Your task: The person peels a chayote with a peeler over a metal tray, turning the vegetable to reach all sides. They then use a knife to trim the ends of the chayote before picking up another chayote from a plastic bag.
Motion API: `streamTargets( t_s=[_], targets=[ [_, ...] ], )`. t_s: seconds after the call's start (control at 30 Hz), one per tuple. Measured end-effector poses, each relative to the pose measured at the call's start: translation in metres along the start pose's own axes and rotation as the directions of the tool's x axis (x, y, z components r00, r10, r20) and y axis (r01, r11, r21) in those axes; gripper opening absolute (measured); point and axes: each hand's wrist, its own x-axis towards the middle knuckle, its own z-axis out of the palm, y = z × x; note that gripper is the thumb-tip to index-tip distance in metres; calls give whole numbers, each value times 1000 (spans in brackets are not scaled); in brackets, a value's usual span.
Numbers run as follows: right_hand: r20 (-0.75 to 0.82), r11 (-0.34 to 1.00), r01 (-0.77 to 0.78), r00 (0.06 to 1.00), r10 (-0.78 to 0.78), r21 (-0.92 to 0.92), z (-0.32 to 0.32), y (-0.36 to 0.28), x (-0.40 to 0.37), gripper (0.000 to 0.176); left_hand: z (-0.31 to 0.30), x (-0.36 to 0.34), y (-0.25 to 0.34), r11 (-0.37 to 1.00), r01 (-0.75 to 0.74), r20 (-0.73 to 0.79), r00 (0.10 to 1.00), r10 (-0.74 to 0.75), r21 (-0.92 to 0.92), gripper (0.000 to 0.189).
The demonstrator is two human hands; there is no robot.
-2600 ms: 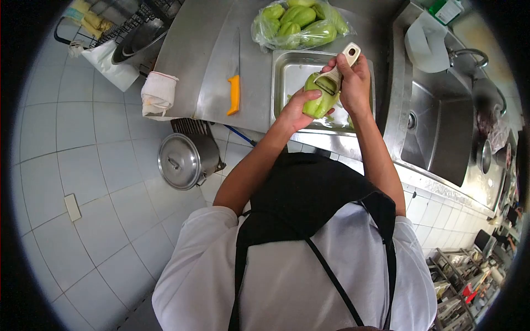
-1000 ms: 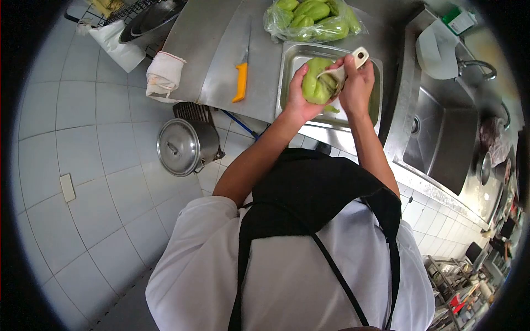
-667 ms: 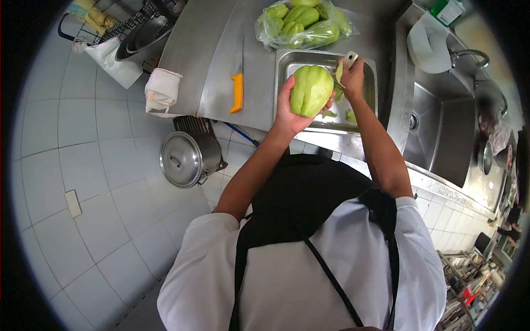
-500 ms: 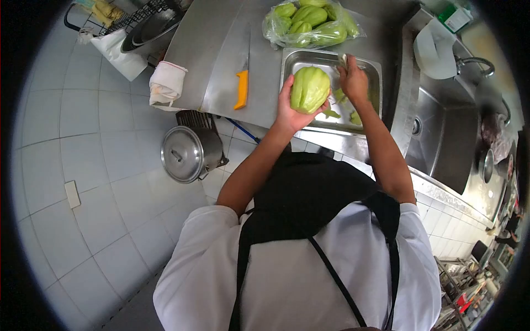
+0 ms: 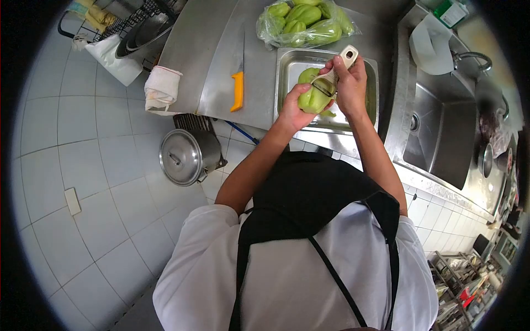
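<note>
My left hand (image 5: 295, 110) is wrapped round a pale green chayote (image 5: 312, 101), held over a shallow steel tray (image 5: 282, 71). In my right hand (image 5: 351, 88) is a white-handled peeler (image 5: 348, 55), its blade end lying against the upper right side of the chayote. My right fingers close round the handle, whose holed end sticks up past them. A bit of green peel (image 5: 328, 113) shows in the tray below the chayote; my hands hide much of the tray floor.
A clear plastic bag of several chayotes (image 5: 306, 25) lies behind the tray. To the left are a yellow-handled knife (image 5: 237, 91) and a folded cloth (image 5: 163, 87) at the counter edge. A sink (image 5: 439, 129) is at right; a lidded pot (image 5: 182, 157) stands below left.
My right hand has come left and down, bringing the peeler from the tray's far side onto the chayote. The chayote has turned and tilted in my left hand.
</note>
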Motion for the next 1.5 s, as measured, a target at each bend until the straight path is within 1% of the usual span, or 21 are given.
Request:
streamTargets(
  t_s=[0.07,0.13,0.17,0.27,0.3,0.37,0.4,0.43,0.5,0.6,0.63,0.7,0.73,0.77,0.87,0.9,1.0,1.1,1.27,1.37,1.5],
  targets=[
    [-29,998,21,999,-23,-58,-2,1,4,16,-3,-2,-3,1000,3,-25,1000,-2,19,60],
    [-62,994,48,997,-54,-96,-5,1,14,16,-9,-6,-4,998,25,1,1000,-25,56,61],
    [-50,998,12,999,-15,-57,-11,7,20,17,-11,-11,-6,996,42,13,999,-43,75,62],
    [-116,961,72,988,-106,-267,-42,46,40,19,-16,-22,-7,996,36,38,999,-39,83,64],
    [-184,962,12,981,-64,-272,-66,77,52,24,-10,-26,-3,992,49,93,994,-60,118,68],
    [-159,914,3,985,-73,-405,-84,87,52,28,0,-22,2,998,41,158,986,-49,53,65],
    [-142,882,-7,988,-68,-471,-84,85,47,30,1,-24,2,999,35,183,982,-37,15,63],
    [-115,787,33,985,-131,-616,-84,83,42,31,0,-24,1,998,51,141,989,-48,-23,63],
    [-25,531,115,968,-249,-840,-78,73,40,33,-2,-16,7,993,77,67,995,-71,-91,63],
    [-90,758,125,968,-235,-640,-67,52,34,36,-1,-14,6,989,9,-11,1000,-10,-146,61],
    [-122,853,129,968,-219,-506,-62,43,32,30,-2,-13,6,998,-17,-36,999,14,-67,60],
    [-153,949,100,977,-151,-298,-49,26,26,25,6,-8,3,997,-79,-110,991,77,-16,58],
    [-166,978,84,979,-116,-190,-42,16,21,23,11,-5,1,994,-105,-144,984,105,10,57],
    [-174,992,46,982,-66,-117,-34,7,14,16,4,3,1,993,-117,-116,987,115,-8,57],
    [-165,994,50,986,-34,95,-26,-2,-1,17,5,10,9,996,-70,-87,994,66,-50,57],
    [-184,994,69,982,-52,87,-22,-9,-6,17,6,10,11,997,-61,-77,995,58,-42,56],
    [-171,984,127,980,-105,126,-21,-13,-7,17,10,13,14,999,-47,-58,997,46,-13,53],
    [-74,967,-47,995,68,252,-9,-17,-20,17,16,23,10,999,-52,-68,996,52,1,52],
    [-8,977,-64,998,67,203,-1,-9,-28,18,21,25,3,997,-79,-157,985,77,-4,51],
    [-22,983,-57,998,62,172,-3,-4,-25,18,23,23,1,997,-66,-115,991,61,-38,49],
    [-41,987,-34,998,41,156,-5,10,-17,14,24,20,1,998,-57,-88,995,55,-23,50]
  ],
)
